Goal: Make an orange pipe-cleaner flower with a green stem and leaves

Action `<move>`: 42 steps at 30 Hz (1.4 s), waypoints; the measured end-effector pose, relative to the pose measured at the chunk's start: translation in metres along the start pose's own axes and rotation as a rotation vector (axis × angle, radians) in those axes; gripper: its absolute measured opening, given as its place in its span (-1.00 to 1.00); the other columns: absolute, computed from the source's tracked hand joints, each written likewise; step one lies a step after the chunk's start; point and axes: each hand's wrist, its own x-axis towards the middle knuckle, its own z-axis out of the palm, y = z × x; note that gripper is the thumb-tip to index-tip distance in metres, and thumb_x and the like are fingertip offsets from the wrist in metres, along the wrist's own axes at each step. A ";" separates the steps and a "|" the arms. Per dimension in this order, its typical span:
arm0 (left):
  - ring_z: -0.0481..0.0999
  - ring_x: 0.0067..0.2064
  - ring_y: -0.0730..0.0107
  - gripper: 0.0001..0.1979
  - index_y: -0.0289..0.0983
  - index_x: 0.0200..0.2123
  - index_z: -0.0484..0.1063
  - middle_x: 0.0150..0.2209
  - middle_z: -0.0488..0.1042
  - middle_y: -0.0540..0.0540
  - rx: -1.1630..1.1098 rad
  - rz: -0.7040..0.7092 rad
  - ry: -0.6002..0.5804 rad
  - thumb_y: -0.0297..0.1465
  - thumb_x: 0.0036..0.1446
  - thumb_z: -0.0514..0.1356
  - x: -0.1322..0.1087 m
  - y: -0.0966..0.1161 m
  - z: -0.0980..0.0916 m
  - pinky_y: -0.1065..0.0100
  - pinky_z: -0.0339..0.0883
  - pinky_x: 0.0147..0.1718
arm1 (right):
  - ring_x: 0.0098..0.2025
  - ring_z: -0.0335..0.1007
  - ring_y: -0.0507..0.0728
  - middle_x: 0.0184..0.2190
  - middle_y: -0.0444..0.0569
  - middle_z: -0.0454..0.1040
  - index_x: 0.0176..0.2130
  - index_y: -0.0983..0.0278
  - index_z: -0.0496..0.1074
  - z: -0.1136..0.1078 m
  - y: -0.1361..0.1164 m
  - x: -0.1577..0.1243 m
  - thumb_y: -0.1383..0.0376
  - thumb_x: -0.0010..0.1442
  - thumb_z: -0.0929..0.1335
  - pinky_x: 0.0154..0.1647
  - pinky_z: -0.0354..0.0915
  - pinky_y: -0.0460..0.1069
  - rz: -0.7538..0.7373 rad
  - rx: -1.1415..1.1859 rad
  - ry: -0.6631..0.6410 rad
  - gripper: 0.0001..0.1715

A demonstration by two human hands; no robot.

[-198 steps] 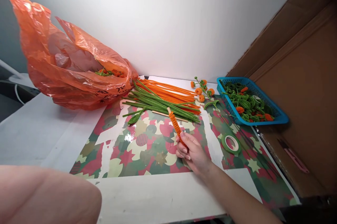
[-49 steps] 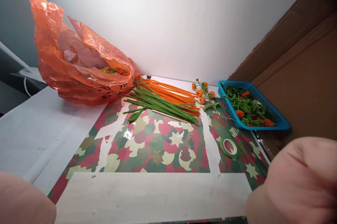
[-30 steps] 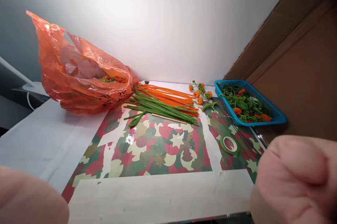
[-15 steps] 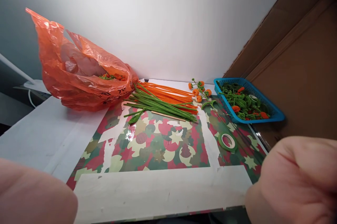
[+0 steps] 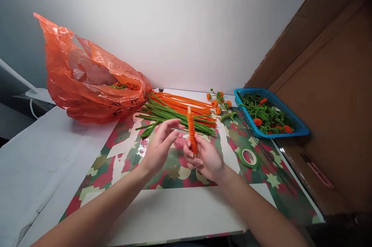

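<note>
Above the patterned mat [image 5: 128,162], an orange-wrapped stick [image 5: 192,132] was pinched upright in the closed right hand [image 5: 205,158], apparently so its coil faced the open, empty left hand [image 5: 159,147] beside it. Loose pipe cleaners [image 5: 177,109] were laid along the mat's far edge, within reach.

Both arms are bare from the frame's lower edge up: left forearm [image 5: 95,208] at lower left, right forearm [image 5: 261,216] at lower right. The left hand [image 5: 158,148] and right hand [image 5: 203,158], mid-frame, have short, plain fingernails.

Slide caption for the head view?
Right hand holds an orange-wrapped stick upright; open left hand beside it, over patterned mat.
</note>
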 end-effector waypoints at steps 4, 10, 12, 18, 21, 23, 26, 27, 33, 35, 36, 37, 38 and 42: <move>0.45 -0.45 0.46 -0.58 -0.30 -0.07 0.48 -0.45 0.48 -0.02 -0.323 -0.268 -0.199 -0.15 0.09 0.27 0.011 -0.021 0.003 0.43 0.36 -0.44 | -0.78 -0.19 -0.13 -0.67 -0.27 0.23 -0.37 0.29 0.26 -0.022 0.011 0.007 0.16 0.40 0.05 -0.69 -0.14 -0.17 0.211 -0.006 0.026 -0.56; 0.47 -0.42 0.46 -0.59 -0.30 -0.28 0.50 -0.36 0.53 -0.07 -0.427 -0.331 -0.101 -0.16 -0.12 0.42 0.017 -0.032 -0.003 0.47 0.34 -0.48 | -0.79 -0.05 -0.08 -0.66 -0.18 0.35 -0.30 0.31 0.33 -0.028 0.011 0.005 0.07 0.42 -0.08 -0.71 -0.04 -0.15 0.461 -0.017 -0.106 -0.37; 0.47 -0.42 0.47 -0.55 -0.29 -0.30 0.48 -0.38 0.52 -0.04 -0.431 -0.307 -0.051 -0.11 -0.18 0.44 0.016 -0.030 -0.004 0.49 0.35 -0.48 | -0.80 -0.07 -0.06 -0.71 -0.18 0.31 -0.36 0.28 0.31 -0.035 0.008 0.005 -0.03 0.39 -0.13 -0.73 -0.07 -0.15 0.527 -0.001 -0.201 -0.28; 0.49 -0.46 0.46 -0.51 -0.30 -0.36 0.47 -0.44 0.53 -0.02 -0.350 -0.302 0.014 -0.10 -0.27 0.48 0.014 -0.035 -0.009 0.46 0.40 -0.46 | -0.79 -0.32 -0.09 -0.79 -0.32 0.06 -0.51 0.24 0.15 -0.043 0.000 0.000 0.04 0.40 0.06 -0.75 -0.23 -0.16 0.470 -0.068 -0.231 -0.47; 0.47 -0.51 0.45 -0.53 -0.31 -0.42 0.45 -0.49 0.52 -0.02 -0.295 -0.313 0.051 -0.10 -0.27 0.47 0.013 -0.037 -0.009 0.44 0.39 -0.49 | -0.77 -0.19 -0.09 -0.75 -0.30 0.14 -0.48 0.25 0.22 -0.038 0.005 -0.002 0.01 0.31 0.20 -0.71 -0.14 -0.14 0.238 -0.424 -0.017 -0.54; 0.47 -0.53 0.44 -0.54 -0.31 -0.47 0.43 -0.54 0.50 -0.01 -0.267 -0.314 0.080 -0.10 -0.28 0.48 0.012 -0.036 -0.008 0.43 0.38 -0.50 | -0.71 -0.03 -0.06 -0.70 -0.23 0.21 -0.51 0.25 0.23 -0.035 0.012 -0.003 0.05 0.28 0.25 -0.65 -0.07 -0.11 -0.034 -0.820 0.162 -0.56; 0.45 -0.53 0.44 -0.54 -0.31 -0.50 0.41 -0.58 0.47 0.01 -0.253 -0.314 0.115 -0.11 -0.30 0.49 0.010 -0.031 -0.006 0.43 0.37 -0.50 | -0.56 0.09 0.01 -0.60 -0.14 0.26 -0.53 0.24 0.23 -0.034 0.018 -0.004 0.17 0.28 0.26 -0.51 -0.02 -0.06 -0.420 -1.326 0.334 -0.62; 0.45 -0.53 0.45 -0.54 -0.31 -0.50 0.41 -0.58 0.46 0.02 -0.255 -0.315 0.123 -0.12 -0.30 0.49 0.010 -0.030 -0.005 0.44 0.37 -0.50 | -0.53 0.10 0.03 -0.58 -0.13 0.27 -0.52 0.23 0.23 -0.034 0.019 -0.004 0.19 0.29 0.25 -0.48 -0.02 -0.05 -0.491 -1.423 0.357 -0.64; 0.41 -0.54 0.49 -0.53 -0.31 -0.48 0.42 -0.57 0.44 0.03 -0.309 -0.328 0.124 -0.10 -0.29 0.48 0.008 -0.030 -0.002 0.44 0.35 -0.49 | -0.49 0.14 0.07 -0.56 -0.10 0.27 -0.50 0.23 0.26 -0.030 0.024 -0.004 0.13 0.27 0.28 -0.43 -0.01 -0.02 -0.567 -1.355 0.432 -0.65; 0.43 -0.50 0.46 -0.51 -0.31 -0.44 0.45 -0.52 0.47 0.00 -0.336 -0.319 0.095 -0.08 -0.33 0.48 0.008 -0.029 -0.002 0.42 0.36 -0.46 | -0.58 0.07 0.02 -0.63 -0.17 0.20 -0.51 0.22 0.24 -0.027 0.028 -0.003 0.03 0.25 0.28 -0.51 -0.02 -0.05 -0.385 -1.039 0.370 -0.58; 0.45 -0.46 0.43 -0.49 -0.31 -0.40 0.48 -0.47 0.50 -0.03 -0.351 -0.315 0.065 -0.08 -0.33 0.48 0.007 -0.029 -0.002 0.41 0.37 -0.44 | -0.64 0.00 -0.01 -0.68 -0.22 0.16 -0.50 0.22 0.22 -0.025 0.029 -0.002 -0.03 0.25 0.27 -0.56 -0.05 -0.07 -0.245 -0.833 0.293 -0.55; 0.47 -0.42 0.40 -0.48 -0.32 -0.34 0.51 -0.41 0.54 -0.07 -0.368 -0.311 0.023 -0.08 -0.31 0.48 0.007 -0.028 -0.002 0.40 0.37 -0.41 | -0.69 -0.09 -0.04 -0.72 -0.28 0.10 -0.48 0.22 0.21 -0.025 0.029 -0.001 -0.07 0.25 0.25 -0.61 -0.08 -0.09 -0.094 -0.620 0.192 -0.52; 0.48 -0.37 0.38 -0.48 -0.32 -0.28 0.53 -0.36 0.56 -0.11 -0.386 -0.309 -0.031 -0.10 -0.27 0.47 0.006 -0.028 -0.002 0.39 0.37 -0.39 | -0.73 -0.18 -0.07 -0.75 -0.33 0.06 -0.47 0.22 0.19 -0.025 0.028 -0.001 -0.09 0.26 0.23 -0.65 -0.12 -0.11 0.044 -0.421 0.085 -0.50; 0.50 -0.31 0.35 -0.56 -0.31 -0.23 0.57 -0.30 0.60 -0.18 -0.426 -0.330 -0.224 -0.14 -0.13 0.43 0.004 -0.034 -0.003 0.41 0.33 -0.37 | -0.78 -0.31 -0.10 -0.78 -0.36 0.04 -0.49 0.24 0.13 -0.028 0.021 -0.002 0.03 0.37 0.16 -0.72 -0.21 -0.15 0.336 0.028 -0.193 -0.52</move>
